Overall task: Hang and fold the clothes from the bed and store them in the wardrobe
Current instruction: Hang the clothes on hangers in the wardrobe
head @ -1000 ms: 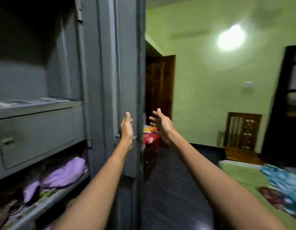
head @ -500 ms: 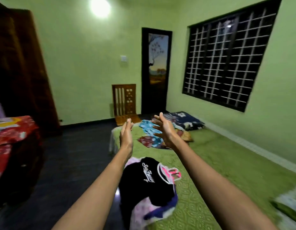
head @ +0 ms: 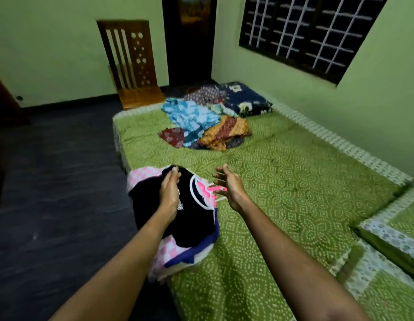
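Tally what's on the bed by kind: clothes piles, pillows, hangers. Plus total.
Clothes piles: 2, near pile, far pile
Pillows: 2, dark blue pillow, green pillow
Hangers: 1, pink hanger
Total: 5

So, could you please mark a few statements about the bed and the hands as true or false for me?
The right hand is open and holds nothing. True.
The black garment lies at the far end of the bed. False: it lies at the near left edge.
A pink hanger lies at the black garment's collar. True.
The colourful clothes pile sits on the floor. False: it lies on the bed, toward the far end.
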Demonstrator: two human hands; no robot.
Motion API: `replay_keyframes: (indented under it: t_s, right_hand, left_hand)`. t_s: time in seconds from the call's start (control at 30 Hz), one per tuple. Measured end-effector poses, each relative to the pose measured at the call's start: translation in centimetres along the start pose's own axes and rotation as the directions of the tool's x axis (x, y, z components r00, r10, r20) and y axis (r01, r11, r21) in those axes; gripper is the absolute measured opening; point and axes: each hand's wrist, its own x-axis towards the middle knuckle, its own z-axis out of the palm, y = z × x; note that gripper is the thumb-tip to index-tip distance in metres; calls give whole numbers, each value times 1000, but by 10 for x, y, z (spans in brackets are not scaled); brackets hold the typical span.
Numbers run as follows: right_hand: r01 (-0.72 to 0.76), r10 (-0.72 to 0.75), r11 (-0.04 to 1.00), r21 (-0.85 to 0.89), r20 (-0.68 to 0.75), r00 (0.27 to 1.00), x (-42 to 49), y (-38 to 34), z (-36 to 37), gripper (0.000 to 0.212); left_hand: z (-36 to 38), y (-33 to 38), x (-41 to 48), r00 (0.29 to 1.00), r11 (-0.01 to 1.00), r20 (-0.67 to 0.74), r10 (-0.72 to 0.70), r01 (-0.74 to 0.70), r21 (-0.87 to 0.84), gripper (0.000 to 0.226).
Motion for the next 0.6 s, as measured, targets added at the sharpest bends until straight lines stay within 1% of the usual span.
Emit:
replay_keyframes:
  t_s: [0.17, 0.23, 0.3, 0.37, 0.43, 0.47, 0.53, 0.6]
  right_hand:
    - [-140, 138, 990, -25, -67, 988, 78, 72, -16, 22]
    - [-214, 209, 976, -47, -96, 973, 114, 105, -23, 18]
    - [-275, 269, 961, -39, -123, 955, 132, 128, -30, 14]
    - [-304, 291, 950, -67, -154, 944, 157, 157, -36, 15]
    - [-331, 296, 930, -163, -204, 933, 176, 188, -42, 25]
    - [-342, 298, 916, -207, -216, 930, 190, 209, -46, 26]
    - [-363, 307, 892, -268, -228, 924, 211, 247, -51, 19]
    - [-381, 320, 879, -286, -239, 917, 214, 250, -46, 9]
  left_hand:
    - [6, -68, 62, 987, 986, -68, -143, 148, 72, 28]
    - [14, -96, 90, 969, 971, -100, -227, 233, 49, 34]
    - [18, -116, 103, 954, 954, -99, -283, 291, 78, 40]
    - [24, -139, 119, 935, 932, -113, -336, 347, 106, 40]
    - [29, -156, 128, 920, 914, -119, -373, 386, 123, 39]
    - [31, -166, 135, 915, 906, -115, -386, 399, 142, 39]
    - [36, -182, 145, 909, 897, -113, -401, 415, 155, 38]
    - [37, -194, 152, 898, 886, -127, -421, 437, 155, 33]
